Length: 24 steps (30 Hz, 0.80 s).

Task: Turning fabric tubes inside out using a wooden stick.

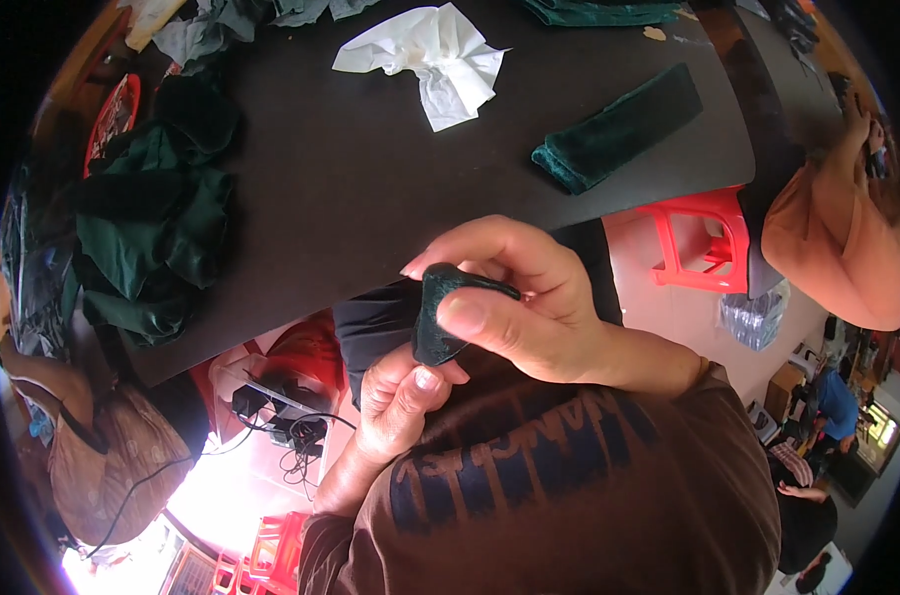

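A small folded piece of dark green velvet cloth (pixel 436 315) is held between my two hands in front of my chest, near the table's front edge. My right hand (pixel 529 297) grips its upper part, thumb flat on the near face and fingers behind. With thumb and fingertips, my left hand (pixel 402 399) pinches its lower corner. A folded strip of green velvet (pixel 623 129) lies on the dark table (pixel 331 188) to the right. Crumpled green velvet pieces (pixel 147 218) are heaped at the table's left.
Crumpled white paper (pixel 430 55) lies at the far middle of the table, and more folded green velvet (pixel 603 10) at the far edge. A red stool (pixel 703 243) stands under the right side. Cables (pixel 296 436) hang at lower left. Other people sit left and right.
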{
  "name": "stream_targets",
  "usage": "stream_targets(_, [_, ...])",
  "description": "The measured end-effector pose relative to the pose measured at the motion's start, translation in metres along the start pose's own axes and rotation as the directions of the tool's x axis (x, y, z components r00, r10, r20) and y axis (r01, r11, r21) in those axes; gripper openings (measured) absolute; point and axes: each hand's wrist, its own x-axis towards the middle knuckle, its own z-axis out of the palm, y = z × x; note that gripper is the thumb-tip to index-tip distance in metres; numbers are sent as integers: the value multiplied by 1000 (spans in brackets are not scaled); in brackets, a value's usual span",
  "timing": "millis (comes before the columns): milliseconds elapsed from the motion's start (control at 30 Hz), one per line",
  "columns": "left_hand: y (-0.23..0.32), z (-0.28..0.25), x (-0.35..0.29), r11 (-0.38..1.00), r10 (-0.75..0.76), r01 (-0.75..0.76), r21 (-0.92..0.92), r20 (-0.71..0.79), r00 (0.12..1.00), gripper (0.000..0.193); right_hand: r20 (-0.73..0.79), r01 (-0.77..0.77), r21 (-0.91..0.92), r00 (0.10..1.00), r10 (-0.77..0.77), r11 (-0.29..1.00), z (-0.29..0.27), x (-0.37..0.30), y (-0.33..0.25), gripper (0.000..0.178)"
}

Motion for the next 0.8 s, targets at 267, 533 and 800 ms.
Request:
stream_targets(267, [3, -4, 2, 978, -24, 20, 206, 18, 1000, 34, 27, 5, -135, 1000, -1, 991, -8, 5, -12, 17])
stream_targets(533, [5, -3, 8, 963, -87, 82, 257, 9, 996, 33, -47, 25, -76, 998, -28, 997, -10, 10, -13, 11])
stream_targets(800, [4, -4, 7, 945, -85, 75, 318, 18, 996, 31, 278, 541, -688, 812, -512, 484, -26, 23, -23, 18])
